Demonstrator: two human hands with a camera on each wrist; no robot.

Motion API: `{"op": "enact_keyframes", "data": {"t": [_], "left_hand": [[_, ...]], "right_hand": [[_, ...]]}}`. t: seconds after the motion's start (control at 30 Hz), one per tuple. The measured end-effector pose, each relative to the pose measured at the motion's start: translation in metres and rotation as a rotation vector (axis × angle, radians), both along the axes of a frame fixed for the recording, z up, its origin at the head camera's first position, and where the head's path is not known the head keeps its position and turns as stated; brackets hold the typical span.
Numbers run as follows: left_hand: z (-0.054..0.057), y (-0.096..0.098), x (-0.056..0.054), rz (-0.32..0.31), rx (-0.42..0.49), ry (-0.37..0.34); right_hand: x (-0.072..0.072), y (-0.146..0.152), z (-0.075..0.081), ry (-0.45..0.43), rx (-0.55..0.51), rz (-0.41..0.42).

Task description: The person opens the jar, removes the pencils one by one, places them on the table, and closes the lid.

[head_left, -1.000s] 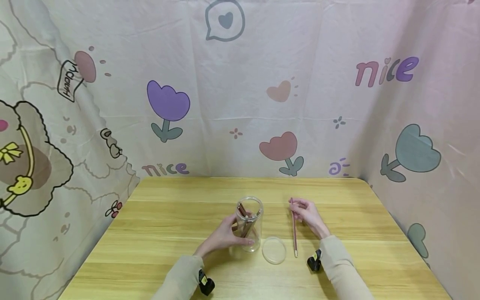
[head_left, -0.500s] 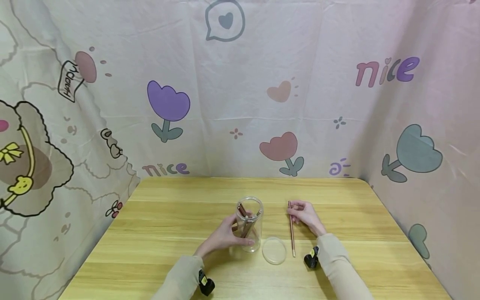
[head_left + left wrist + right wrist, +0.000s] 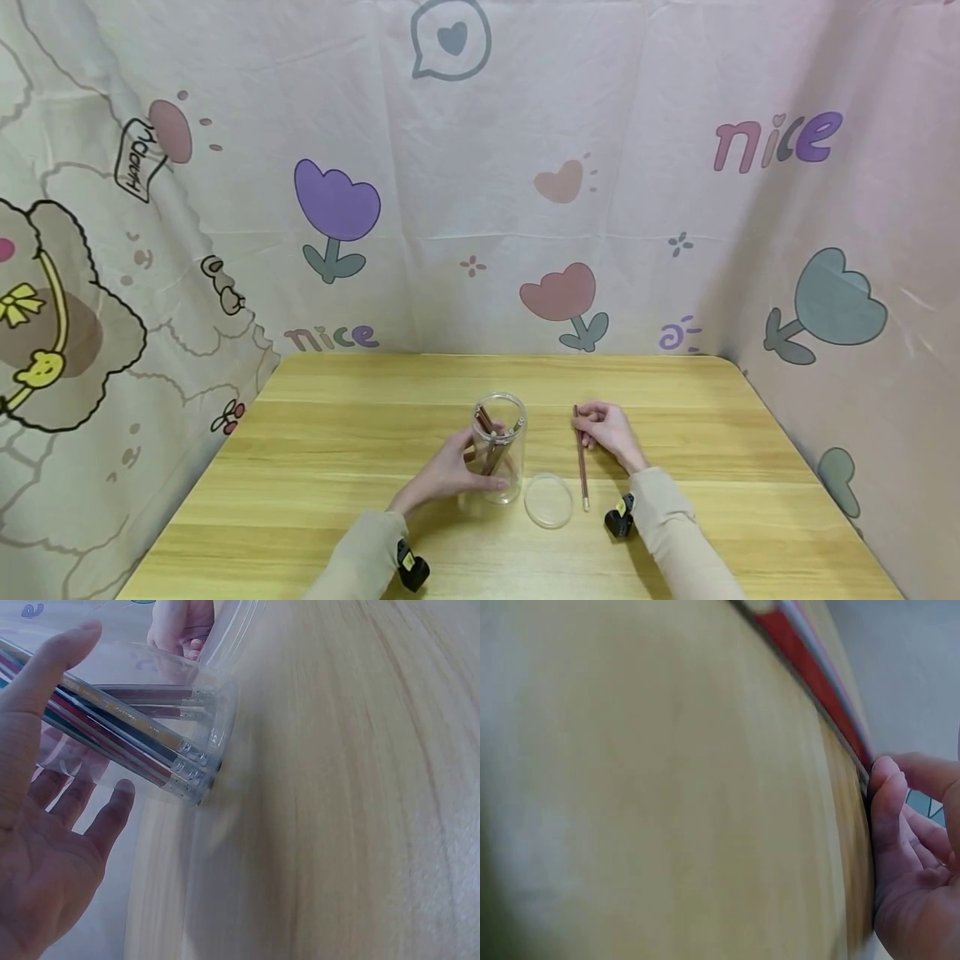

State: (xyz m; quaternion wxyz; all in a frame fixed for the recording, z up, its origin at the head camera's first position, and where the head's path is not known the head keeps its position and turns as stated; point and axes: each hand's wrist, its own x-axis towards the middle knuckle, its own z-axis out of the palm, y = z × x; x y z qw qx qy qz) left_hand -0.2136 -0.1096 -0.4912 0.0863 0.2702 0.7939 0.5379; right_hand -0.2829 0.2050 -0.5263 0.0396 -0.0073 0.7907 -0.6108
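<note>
My left hand (image 3: 447, 471) grips a clear jar (image 3: 513, 458) standing upright on the table, thumb on its near side and fingers behind. Several pencils (image 3: 124, 724) lean inside the jar, their metal-ringed ends down at its base in the left wrist view. To the right, my right hand (image 3: 609, 432) pinches a reddish-brown pencil (image 3: 582, 475) near its far end, between thumb and fingertips. The other end of this pencil, with a light metal band, points toward the person. In the right wrist view, the pencil (image 3: 821, 679) lies close along the tabletop.
A round clear lid (image 3: 548, 502) lies flat on the wooden table (image 3: 360, 417), between the jar and the pencil in the right hand. A printed cloth (image 3: 465, 167) hangs behind the table and along both sides. Each wrist carries a small black camera (image 3: 620, 517).
The right hand has shifted a little to the left with its pencil, nearer the lid and jar. The left hand and the jar have stayed in place.
</note>
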Motion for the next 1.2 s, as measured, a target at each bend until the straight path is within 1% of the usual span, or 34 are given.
{"op": "enact_keyframes", "data": {"t": [0.17,0.5,0.73,0.93,1.1,1.2], "left_hand": [[0.0005,-0.0001,0.0001,0.0,0.003,-0.012],[0.001,-0.0006,-0.0003,0.002,-0.013,-0.011],[0.0008,-0.0005,0.0005,0.006,-0.007,-0.015],[0.0006,-0.0002,0.0006,0.005,0.002,-0.016],[-0.001,-0.0003,-0.0009,-0.004,0.008,0.006],[-0.0017,-0.0005,-0.0014,-0.003,0.005,0.001]], "right_hand": [[0.0011,-0.0012,0.0002,0.008,0.019,-0.012],[0.0022,0.0012,-0.0011,0.017,-0.008,0.016],[0.0036,0.0021,0.0003,0.018,-0.021,0.027],[0.004,0.0028,0.0007,0.012,-0.043,0.029],[0.0029,0.004,-0.002,0.002,-0.091,0.033],[0.0023,0.005,-0.0032,-0.011,-0.117,0.032]]}}
